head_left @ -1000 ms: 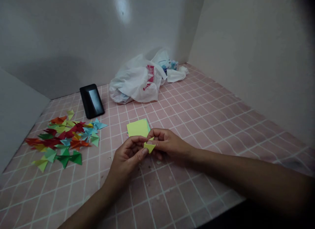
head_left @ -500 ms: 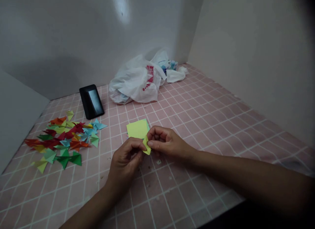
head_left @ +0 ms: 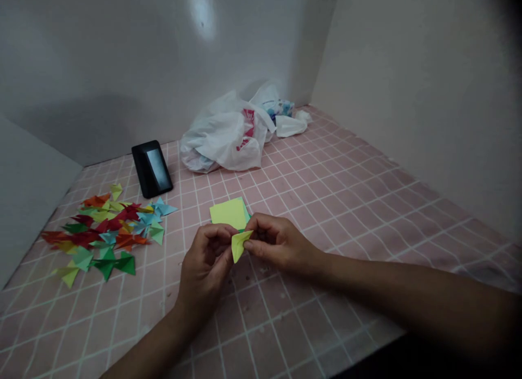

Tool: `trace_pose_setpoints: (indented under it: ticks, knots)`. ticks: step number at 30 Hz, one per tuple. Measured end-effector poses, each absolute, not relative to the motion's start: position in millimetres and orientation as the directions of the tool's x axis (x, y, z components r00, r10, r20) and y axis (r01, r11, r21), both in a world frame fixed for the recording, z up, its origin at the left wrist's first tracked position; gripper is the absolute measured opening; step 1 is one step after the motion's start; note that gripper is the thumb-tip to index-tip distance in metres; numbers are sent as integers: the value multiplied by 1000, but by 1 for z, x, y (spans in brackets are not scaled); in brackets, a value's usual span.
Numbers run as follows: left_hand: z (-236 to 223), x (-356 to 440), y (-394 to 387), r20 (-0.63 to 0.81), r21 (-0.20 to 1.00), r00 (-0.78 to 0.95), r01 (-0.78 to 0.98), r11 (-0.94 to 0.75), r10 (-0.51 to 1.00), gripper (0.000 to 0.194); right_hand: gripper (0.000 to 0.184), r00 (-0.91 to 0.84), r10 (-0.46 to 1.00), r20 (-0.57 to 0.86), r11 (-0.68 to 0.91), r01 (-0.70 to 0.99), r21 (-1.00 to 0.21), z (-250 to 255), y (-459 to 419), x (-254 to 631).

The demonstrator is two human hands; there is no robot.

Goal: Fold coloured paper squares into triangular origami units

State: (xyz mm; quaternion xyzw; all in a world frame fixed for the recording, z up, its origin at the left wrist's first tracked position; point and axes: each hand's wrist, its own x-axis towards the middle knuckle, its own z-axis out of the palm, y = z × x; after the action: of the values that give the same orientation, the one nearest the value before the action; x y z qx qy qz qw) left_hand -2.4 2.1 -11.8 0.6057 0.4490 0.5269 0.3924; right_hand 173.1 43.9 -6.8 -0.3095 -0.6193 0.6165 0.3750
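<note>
Between my two hands is a small folded yellow paper (head_left: 240, 245), creased into a pointed shape and held just above the table. My left hand (head_left: 207, 262) pinches its left edge with thumb and fingers. From the right, my right hand (head_left: 281, 242) grips the other side between thumb and forefinger. Right behind the fingers lies a stack of square paper sheets (head_left: 227, 212), yellow on top with green edges showing below; my hands cover its near edge.
Many folded paper pieces (head_left: 108, 224) in red, orange, green, blue and yellow lie heaped at the left. Behind them a black device with a screen (head_left: 152, 168) rests on the pink checked tablecloth (head_left: 326, 205). White plastic bags (head_left: 228, 131) sit near the back wall.
The folded yellow paper has been turned in my fingers, so a broader face now shows. My right hand has shifted slightly down, and my left fingers have moved a little up.
</note>
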Motion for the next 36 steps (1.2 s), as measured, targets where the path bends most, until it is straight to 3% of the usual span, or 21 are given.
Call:
trace_pose_setpoints:
  ticks: [5, 8, 11, 16, 20, 25, 30, 36]
  knots:
    - [-9, -3, 2, 268, 916, 101, 281, -286, 958, 9, 12, -494, 868, 50, 3, -96, -995, -7, 43, 172]
    - [-8, -2, 0, 184, 946, 108, 249, -206, 977, 18, 10, -474, 879, 47, -1, -100, -995, -9, 44, 172]
    - [-7, -1, -1, 117, 963, 79, 236, -132, 990, 22, 9, -478, 875, 72, 58, -45, -997, -12, 43, 171]
    - [-3, -1, -1, 76, 936, 11, 344, -75, 997, 10, 6, -558, 815, 157, 197, 11, -980, -14, 39, 171]
    - [0, -1, 1, 14, 968, -44, 252, -2, 999, 12, 6, -534, 816, 222, 268, 9, -963, -12, 40, 172]
    - [-1, -1, 2, -69, 980, -25, 184, 73, 997, 13, 6, -511, 842, 173, 243, 71, -967, -14, 46, 173]
    - [-1, 1, 4, -62, 998, -76, -9, 61, 995, 26, 7, -530, 833, 160, 223, 57, -973, -16, 46, 172]
    - [-7, -1, 4, -147, 989, -35, -31, 146, 988, 15, 7, -548, 815, 187, 279, 87, -956, -16, 44, 173]
